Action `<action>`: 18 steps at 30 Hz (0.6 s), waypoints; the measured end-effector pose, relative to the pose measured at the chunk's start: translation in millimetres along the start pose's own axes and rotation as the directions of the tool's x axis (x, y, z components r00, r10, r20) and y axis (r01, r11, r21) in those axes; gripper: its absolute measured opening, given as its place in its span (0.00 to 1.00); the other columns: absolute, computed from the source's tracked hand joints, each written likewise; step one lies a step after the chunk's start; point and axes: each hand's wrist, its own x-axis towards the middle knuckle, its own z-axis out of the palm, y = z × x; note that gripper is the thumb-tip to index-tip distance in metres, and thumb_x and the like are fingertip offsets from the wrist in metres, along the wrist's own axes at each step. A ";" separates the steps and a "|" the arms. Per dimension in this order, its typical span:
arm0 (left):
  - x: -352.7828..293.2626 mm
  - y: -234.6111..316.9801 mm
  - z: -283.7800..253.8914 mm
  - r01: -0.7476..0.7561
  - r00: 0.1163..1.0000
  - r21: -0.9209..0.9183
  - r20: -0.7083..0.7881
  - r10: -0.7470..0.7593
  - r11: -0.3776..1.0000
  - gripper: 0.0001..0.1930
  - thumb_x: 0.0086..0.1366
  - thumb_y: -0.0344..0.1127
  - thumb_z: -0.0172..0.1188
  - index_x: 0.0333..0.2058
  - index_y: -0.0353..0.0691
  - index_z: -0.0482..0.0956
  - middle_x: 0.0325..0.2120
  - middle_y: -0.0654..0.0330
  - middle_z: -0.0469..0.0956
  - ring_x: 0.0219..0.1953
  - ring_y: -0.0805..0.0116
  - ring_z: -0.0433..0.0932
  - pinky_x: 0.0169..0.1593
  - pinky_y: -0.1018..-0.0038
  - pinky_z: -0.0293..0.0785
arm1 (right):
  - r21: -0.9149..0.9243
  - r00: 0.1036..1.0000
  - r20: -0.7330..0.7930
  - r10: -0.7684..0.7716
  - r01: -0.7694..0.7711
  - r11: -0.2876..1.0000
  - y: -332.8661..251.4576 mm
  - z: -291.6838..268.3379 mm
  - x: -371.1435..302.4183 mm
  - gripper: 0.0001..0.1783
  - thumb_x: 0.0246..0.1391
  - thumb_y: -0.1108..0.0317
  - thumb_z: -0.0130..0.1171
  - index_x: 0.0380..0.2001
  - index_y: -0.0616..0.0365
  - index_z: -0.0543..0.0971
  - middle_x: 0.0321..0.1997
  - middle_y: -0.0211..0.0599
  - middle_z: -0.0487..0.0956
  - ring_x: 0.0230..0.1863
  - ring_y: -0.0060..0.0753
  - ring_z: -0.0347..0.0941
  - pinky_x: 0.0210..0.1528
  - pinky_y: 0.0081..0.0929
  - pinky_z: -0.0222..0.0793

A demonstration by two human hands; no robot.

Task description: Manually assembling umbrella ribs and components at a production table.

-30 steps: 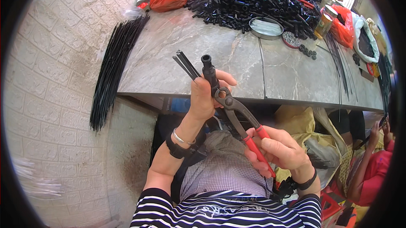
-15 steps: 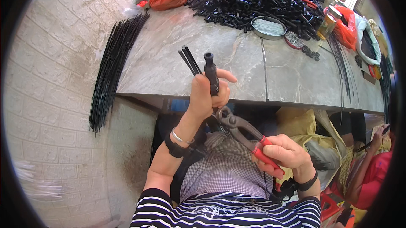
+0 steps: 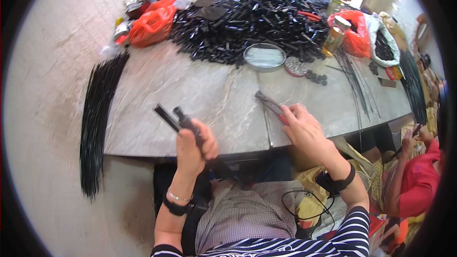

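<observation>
My left hand (image 3: pixel 196 146) is closed around a black tubular piece (image 3: pixel 184 119) with a wider, hollow end and a few thin black rods (image 3: pixel 166 116) beside it. Both stick out above the fist, and their lower ends blur over my lap. My right hand (image 3: pixel 307 126) grips red-handled pincers (image 3: pixel 270 102) above the grey marbled table (image 3: pixel 223 95). The pincers' dark jaws point away from me, apart from the piece in my left hand. Whether the jaws are parted is hard to make out.
A long bundle of black rods (image 3: pixel 99 119) overhangs the table's left edge. Farther back are a heap of black tubes (image 3: pixel 252 23), a round tin (image 3: pixel 264 70) of pale sticks, a dish of small metal bits (image 3: pixel 297 66) and bags. A person in red (image 3: pixel 419 181) sits at right.
The pincers have left the piece below my left fist and risen over the table. My left hand has shifted left and still holds the tube and rods. The view has tilted up.
</observation>
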 end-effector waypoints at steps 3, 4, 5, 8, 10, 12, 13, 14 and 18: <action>1.1 2.7 -2.0 -0.013 1.000 -0.016 0.028 0.013 1.000 0.30 0.61 0.69 0.42 0.31 0.43 0.65 0.10 0.71 0.53 0.10 0.81 0.51 0.14 0.81 0.52 | 0.004 1.000 -0.007 -0.031 0.031 1.000 29.6 -12.6 31.2 0.20 0.51 0.68 0.58 0.47 0.63 0.74 0.43 0.50 0.72 0.48 0.51 0.69 0.48 0.40 0.68; 0.6 4.2 -0.2 -0.027 0.999 -0.013 0.019 0.027 1.000 0.30 0.61 0.69 0.41 0.33 0.42 0.66 0.10 0.72 0.52 0.10 0.81 0.50 0.14 0.81 0.51 | 0.002 0.999 0.007 -0.036 0.036 0.999 43.2 -14.1 47.5 0.17 0.51 0.68 0.57 0.44 0.62 0.77 0.42 0.50 0.74 0.47 0.51 0.70 0.47 0.40 0.68; 2.3 1.2 -0.1 -0.037 0.998 -0.013 0.048 0.037 0.999 0.31 0.62 0.68 0.40 0.36 0.42 0.68 0.10 0.73 0.52 0.10 0.82 0.50 0.14 0.81 0.51 | 0.003 0.998 -0.055 0.034 -0.034 0.999 60.0 -17.7 64.4 0.14 0.52 0.68 0.55 0.42 0.61 0.78 0.40 0.50 0.74 0.46 0.51 0.71 0.47 0.40 0.68; 2.6 -5.2 -0.3 -0.007 0.997 -0.031 0.073 0.009 1.000 0.31 0.62 0.68 0.40 0.37 0.41 0.68 0.10 0.73 0.52 0.10 0.82 0.50 0.15 0.82 0.51 | -0.014 0.971 -0.206 0.121 -0.126 0.992 108.9 -17.6 111.2 0.11 0.52 0.70 0.53 0.37 0.59 0.81 0.36 0.47 0.76 0.42 0.50 0.74 0.45 0.41 0.69; 1.5 -8.0 -4.8 0.004 0.996 -0.037 0.085 0.000 0.999 0.31 0.62 0.68 0.40 0.37 0.41 0.68 0.10 0.73 0.52 0.10 0.82 0.50 0.15 0.82 0.51 | -0.056 0.974 -0.184 0.131 -0.144 0.988 123.5 -10.2 129.9 0.10 0.52 0.70 0.53 0.37 0.57 0.81 0.37 0.46 0.76 0.42 0.49 0.74 0.44 0.41 0.70; 0.7 -11.0 -8.0 0.001 0.996 -0.015 0.084 0.000 1.000 0.31 0.62 0.68 0.40 0.37 0.41 0.68 0.10 0.73 0.52 0.10 0.82 0.50 0.15 0.82 0.51 | -0.094 0.978 -0.157 0.141 -0.157 0.983 126.5 -4.9 136.5 0.10 0.52 0.70 0.53 0.36 0.55 0.81 0.37 0.45 0.76 0.42 0.49 0.74 0.44 0.41 0.70; 0.1 -11.4 -10.3 0.010 0.997 -0.015 0.074 -0.009 1.000 0.31 0.63 0.68 0.40 0.37 0.41 0.68 0.10 0.73 0.53 0.10 0.82 0.51 0.15 0.81 0.51 | -0.119 0.977 -0.138 0.160 -0.177 0.977 123.5 -3.9 138.9 0.10 0.52 0.70 0.53 0.35 0.55 0.81 0.37 0.44 0.76 0.42 0.49 0.74 0.43 0.40 0.70; 0.4 -11.9 -12.5 0.014 0.997 -0.017 0.073 -0.012 1.000 0.31 0.63 0.68 0.40 0.37 0.41 0.68 0.10 0.73 0.53 0.10 0.82 0.51 0.15 0.81 0.51 | -0.144 0.976 -0.120 0.180 -0.197 0.970 121.8 -2.8 141.0 0.10 0.52 0.70 0.53 0.34 0.54 0.82 0.37 0.42 0.76 0.42 0.48 0.74 0.43 0.40 0.71; 0.8 -15.4 -18.3 0.017 0.999 -0.031 0.052 -0.015 0.999 0.31 0.63 0.68 0.40 0.36 0.41 0.68 0.10 0.72 0.53 0.10 0.81 0.51 0.15 0.81 0.52 | -0.153 0.973 -0.127 0.195 -0.213 0.965 125.4 1.1 141.8 0.09 0.51 0.69 0.53 0.33 0.54 0.82 0.37 0.41 0.76 0.42 0.47 0.75 0.43 0.40 0.71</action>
